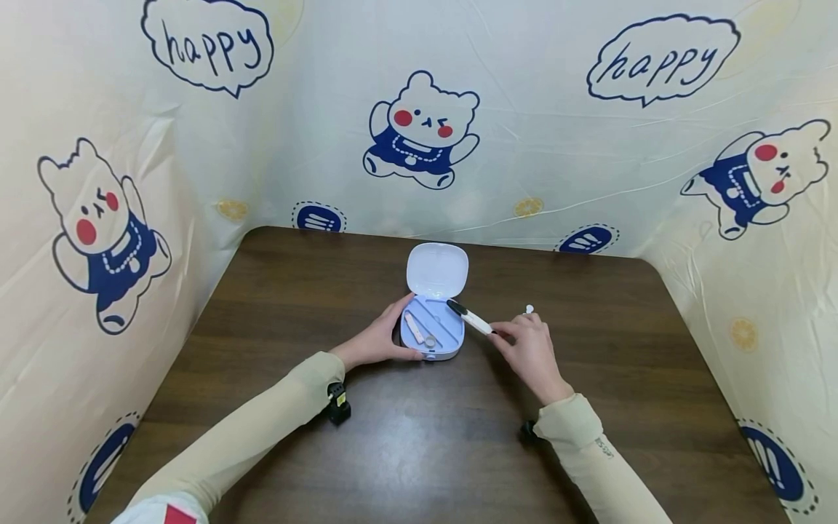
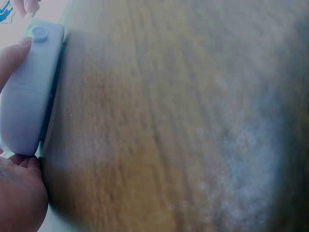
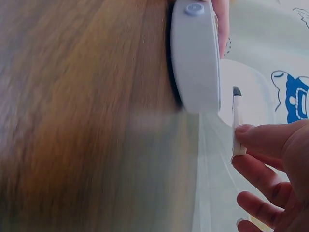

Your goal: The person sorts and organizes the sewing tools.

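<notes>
A light-blue case sits on the table with its rounded lid raised at the back. My left hand grips its left side, thumb at the front by a round button and fingers round the far corner. Inside lie a pinkish-white strip and a small round silvery piece, between slanted slots. My right hand pinches a white pen-shaped stick between thumb and index finger. Its black end points left and overlaps the case's right rim in the head view. The other right fingers are spread.
A dark wooden table spreads around the case. Just beyond the right hand's fingers shows a small white thing. A printed cloth with bears stands behind the table and along both sides. Each wrist wears a small black camera.
</notes>
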The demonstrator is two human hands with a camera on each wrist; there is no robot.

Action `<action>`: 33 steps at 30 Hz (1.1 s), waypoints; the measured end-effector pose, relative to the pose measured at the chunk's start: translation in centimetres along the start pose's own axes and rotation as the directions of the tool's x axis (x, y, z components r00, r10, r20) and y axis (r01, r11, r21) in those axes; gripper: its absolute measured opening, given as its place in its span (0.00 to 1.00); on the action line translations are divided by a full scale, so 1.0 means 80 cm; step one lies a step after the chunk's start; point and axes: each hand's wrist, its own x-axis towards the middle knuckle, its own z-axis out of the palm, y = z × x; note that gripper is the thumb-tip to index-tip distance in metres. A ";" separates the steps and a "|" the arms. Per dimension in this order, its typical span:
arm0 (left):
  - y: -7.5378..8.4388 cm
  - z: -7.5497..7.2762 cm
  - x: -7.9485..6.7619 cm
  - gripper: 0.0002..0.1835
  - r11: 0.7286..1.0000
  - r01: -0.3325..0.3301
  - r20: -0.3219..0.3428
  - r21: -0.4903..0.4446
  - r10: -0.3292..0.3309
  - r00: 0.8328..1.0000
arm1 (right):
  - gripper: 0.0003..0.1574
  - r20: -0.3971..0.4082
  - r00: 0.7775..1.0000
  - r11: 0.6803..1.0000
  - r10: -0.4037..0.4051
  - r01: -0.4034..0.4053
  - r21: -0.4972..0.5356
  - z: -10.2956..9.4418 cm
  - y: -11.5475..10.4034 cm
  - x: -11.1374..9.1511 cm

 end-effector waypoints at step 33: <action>0.002 0.002 -0.001 0.67 1.000 0.000 -0.015 0.022 0.000 1.000 | 0.10 0.094 0.994 0.998 0.059 -0.058 -0.005 0.032 -0.061 0.013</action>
